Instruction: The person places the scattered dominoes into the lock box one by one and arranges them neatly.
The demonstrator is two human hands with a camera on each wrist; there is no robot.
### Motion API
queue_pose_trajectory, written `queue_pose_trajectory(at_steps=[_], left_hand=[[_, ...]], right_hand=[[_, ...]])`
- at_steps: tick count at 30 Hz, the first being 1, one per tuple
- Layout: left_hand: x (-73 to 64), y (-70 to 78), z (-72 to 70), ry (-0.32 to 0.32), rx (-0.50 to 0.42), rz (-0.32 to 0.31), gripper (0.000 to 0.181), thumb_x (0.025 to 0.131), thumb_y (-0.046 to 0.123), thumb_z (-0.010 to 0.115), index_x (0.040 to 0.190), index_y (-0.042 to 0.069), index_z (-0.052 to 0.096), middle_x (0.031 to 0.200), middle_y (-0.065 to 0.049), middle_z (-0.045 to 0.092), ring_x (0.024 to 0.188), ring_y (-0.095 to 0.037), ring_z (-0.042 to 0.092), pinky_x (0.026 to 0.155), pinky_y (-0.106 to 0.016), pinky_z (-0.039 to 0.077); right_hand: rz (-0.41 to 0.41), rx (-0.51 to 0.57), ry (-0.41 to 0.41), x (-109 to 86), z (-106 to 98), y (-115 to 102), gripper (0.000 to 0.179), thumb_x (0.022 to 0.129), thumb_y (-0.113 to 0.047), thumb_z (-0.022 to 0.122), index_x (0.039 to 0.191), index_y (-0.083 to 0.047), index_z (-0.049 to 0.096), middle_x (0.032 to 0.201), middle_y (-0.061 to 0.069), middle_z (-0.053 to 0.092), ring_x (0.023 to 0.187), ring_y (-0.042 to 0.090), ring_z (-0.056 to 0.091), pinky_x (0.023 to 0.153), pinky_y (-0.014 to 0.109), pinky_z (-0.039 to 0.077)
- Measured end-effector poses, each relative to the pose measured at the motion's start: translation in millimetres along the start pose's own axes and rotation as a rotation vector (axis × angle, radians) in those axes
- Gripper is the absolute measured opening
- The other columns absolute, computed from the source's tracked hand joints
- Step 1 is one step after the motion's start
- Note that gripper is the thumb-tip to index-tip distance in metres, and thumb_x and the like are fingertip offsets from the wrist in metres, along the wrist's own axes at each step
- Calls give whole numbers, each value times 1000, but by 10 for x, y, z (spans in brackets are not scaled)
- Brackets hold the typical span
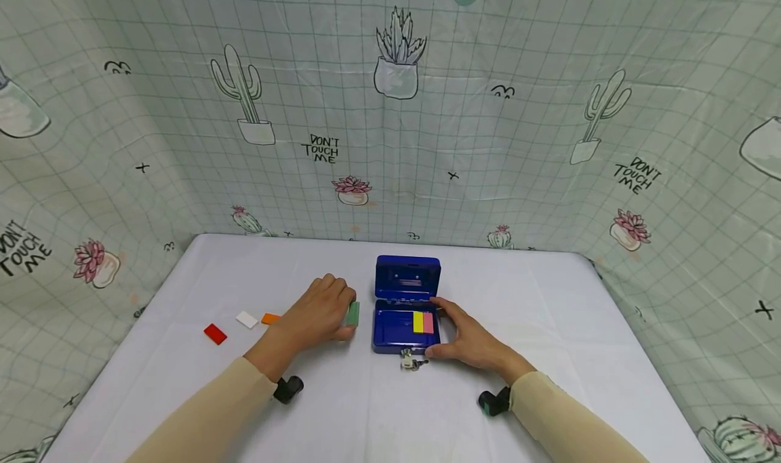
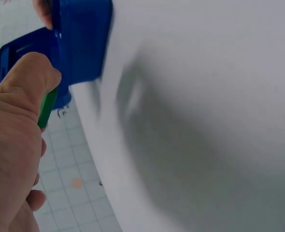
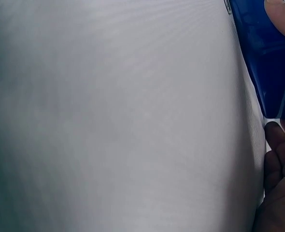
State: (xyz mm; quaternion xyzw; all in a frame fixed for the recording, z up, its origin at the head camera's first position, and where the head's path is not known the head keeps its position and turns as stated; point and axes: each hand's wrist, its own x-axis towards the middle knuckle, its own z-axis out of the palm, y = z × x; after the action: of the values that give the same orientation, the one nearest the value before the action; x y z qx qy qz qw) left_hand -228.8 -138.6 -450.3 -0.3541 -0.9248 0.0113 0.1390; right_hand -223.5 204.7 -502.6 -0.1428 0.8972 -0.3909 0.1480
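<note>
A small blue cash box [image 1: 390,331] stands with its lid [image 1: 407,277] raised. Inside, at its right, a yellow block [image 1: 417,322] and a pink block [image 1: 428,323] lie side by side. Keys [image 1: 410,361] hang at the box's front. Just left of the box, my left hand [image 1: 320,314] pinches a green block [image 1: 353,313] between thumb and fingers; the left wrist view shows the green block [image 2: 47,107] edge-on under the thumb. My right hand [image 1: 472,341] holds the box's right side, thumb at the front corner and fingers toward the hinge. Its thumb rests on the blue box [image 3: 265,63] in the right wrist view.
Left of my left hand, a red block [image 1: 215,333], a white block [image 1: 247,319] and a partly covered orange block [image 1: 270,318] lie on the white table [image 1: 390,415]. A patterned cloth [image 1: 451,131] hangs behind the table and along its sides.
</note>
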Motion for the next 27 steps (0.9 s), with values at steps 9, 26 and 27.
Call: queue_pose_trajectory(at_steps=[9, 26, 27], left_hand=[[222, 192, -41, -68, 27, 4, 60, 93, 53, 77, 124, 3, 65, 108, -8, 61, 97, -24, 46, 87, -37, 44], [546, 528, 76, -104, -69, 14, 58, 95, 55, 74, 127, 7, 64, 109, -4, 57, 100, -21, 44, 92, -35, 43], [559, 541, 84, -108, -65, 14, 58, 95, 55, 74, 127, 8, 64, 109, -4, 57, 100, -21, 43, 92, -35, 43]], right_hand=[[-6, 2, -1, 1, -2, 6, 108, 80, -47, 90, 166, -21, 29, 168, 15, 36, 154, 38, 36, 123, 66, 27], [-27, 67, -23, 15, -49, 12, 109, 79, -42, 93, 165, -18, 31, 160, 14, 47, 149, 36, 41, 124, 66, 23], [-31, 63, -24, 13, -52, 12, 109, 79, -42, 93, 165, -17, 30, 159, 14, 48, 149, 36, 42, 124, 67, 23]])
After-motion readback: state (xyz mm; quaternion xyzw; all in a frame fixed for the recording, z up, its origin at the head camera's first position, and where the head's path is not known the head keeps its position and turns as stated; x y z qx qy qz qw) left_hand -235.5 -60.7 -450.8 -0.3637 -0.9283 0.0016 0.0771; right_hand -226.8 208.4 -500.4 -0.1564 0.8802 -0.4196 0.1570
